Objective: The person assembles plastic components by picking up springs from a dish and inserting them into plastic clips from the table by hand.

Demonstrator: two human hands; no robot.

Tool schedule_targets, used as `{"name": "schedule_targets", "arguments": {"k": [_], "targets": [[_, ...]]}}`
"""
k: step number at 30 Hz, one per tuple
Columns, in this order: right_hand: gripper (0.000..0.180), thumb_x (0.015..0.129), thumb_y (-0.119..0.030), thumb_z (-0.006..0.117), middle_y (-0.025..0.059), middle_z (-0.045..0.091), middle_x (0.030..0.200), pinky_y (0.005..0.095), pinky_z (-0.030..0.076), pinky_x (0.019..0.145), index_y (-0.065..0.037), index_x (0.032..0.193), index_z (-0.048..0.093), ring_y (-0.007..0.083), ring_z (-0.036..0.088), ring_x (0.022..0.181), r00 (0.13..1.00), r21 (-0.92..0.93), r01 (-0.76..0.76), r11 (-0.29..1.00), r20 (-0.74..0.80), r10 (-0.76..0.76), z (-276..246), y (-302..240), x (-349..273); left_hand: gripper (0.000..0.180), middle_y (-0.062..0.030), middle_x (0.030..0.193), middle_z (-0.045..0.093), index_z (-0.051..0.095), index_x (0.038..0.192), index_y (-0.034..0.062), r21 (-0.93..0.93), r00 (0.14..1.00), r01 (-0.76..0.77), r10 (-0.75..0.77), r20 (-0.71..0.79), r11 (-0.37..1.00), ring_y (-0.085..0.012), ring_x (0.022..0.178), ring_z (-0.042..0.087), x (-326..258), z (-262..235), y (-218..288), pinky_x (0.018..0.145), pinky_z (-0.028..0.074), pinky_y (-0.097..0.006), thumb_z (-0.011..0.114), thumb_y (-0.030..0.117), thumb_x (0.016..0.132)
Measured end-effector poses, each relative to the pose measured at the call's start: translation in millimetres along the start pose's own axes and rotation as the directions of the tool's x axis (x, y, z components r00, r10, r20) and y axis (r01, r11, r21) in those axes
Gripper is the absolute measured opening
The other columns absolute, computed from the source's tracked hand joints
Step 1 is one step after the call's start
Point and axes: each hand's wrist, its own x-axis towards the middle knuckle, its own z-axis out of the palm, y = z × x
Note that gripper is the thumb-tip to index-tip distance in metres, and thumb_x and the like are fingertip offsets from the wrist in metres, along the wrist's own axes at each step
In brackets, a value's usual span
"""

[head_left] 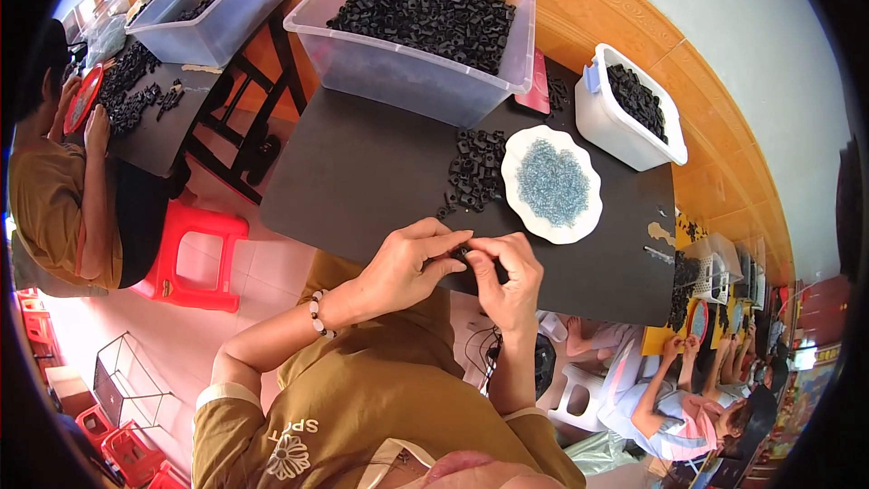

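Note:
Over the near edge of the dark table (362, 163), my left hand (403, 267) and my right hand (509, 276) meet. Fingertips of both are closed on one small black plastic part (462, 254), mostly covered by the fingers. Just beyond the hands lies a loose pile of similar black parts (477, 167). To its right, a white scalloped plate (514, 208) holds many tiny clear-bluish pieces (554, 183), too small to name. A beaded bracelet (316, 312) circles my left wrist.
A big clear bin (407, 81) of black parts stands at the table's back, with a white tub (625, 140) of them at right. Between them lies a red flat case (532, 95). A person (63, 181) works at left near a red stool (195, 254); others sit at lower right.

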Motion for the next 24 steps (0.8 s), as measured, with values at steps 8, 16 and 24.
{"name": "schedule_targets", "arguments": {"k": [8, 16, 24], "targets": [[0.031, 0.093, -0.021, 0.074, 0.0127, 0.068, 0.097, 0.0423, 0.051, 0.081, -0.004, 0.117, 0.067, 0.0295, 0.06, 0.088, 0.886, -0.538, -0.315, 0.782, -0.462, 0.039, -59, 78, 15, 0.029, -0.0102, 0.099, 0.067, 0.074, 0.116, 0.0041, -0.026, 0.993, 0.04, -0.043, -0.113, 0.999, -0.0195, 0.079, 0.063, -8, -15, -3, 0.07, 0.053, -0.03, 0.074, -0.002, 0.088], [0.039, 0.091, -0.022, 0.074, 0.0161, 0.068, 0.101, 0.0417, 0.052, 0.077, 0.001, 0.121, 0.062, 0.0286, 0.064, 0.082, 0.81, -0.436, -0.556, 0.708, -0.473, 0.345, -81, 103, 34, 0.035, -0.0082, 0.094, 0.069, 0.073, 0.121, 0.0041, -0.047, 0.985, 0.073, -0.08, -0.155, 0.996, -0.0144, 0.078, 0.062, -16, -18, -18, 0.071, 0.052, -0.027, 0.075, -0.003, 0.087], [0.042, 0.09, -0.009, 0.069, 0.0191, 0.069, 0.099, 0.0411, 0.054, 0.076, 0.005, 0.128, 0.057, 0.0287, 0.067, 0.082, 0.801, -0.423, -0.546, 0.723, -0.516, 0.302, -95, 127, 31, 0.034, -0.0055, 0.093, 0.069, 0.072, 0.123, 0.0028, -0.198, 0.972, 0.029, -0.073, -0.221, 0.98, -0.0094, 0.079, 0.061, -18, -19, -30, 0.071, 0.052, -0.023, 0.076, 0.001, 0.089]]}}
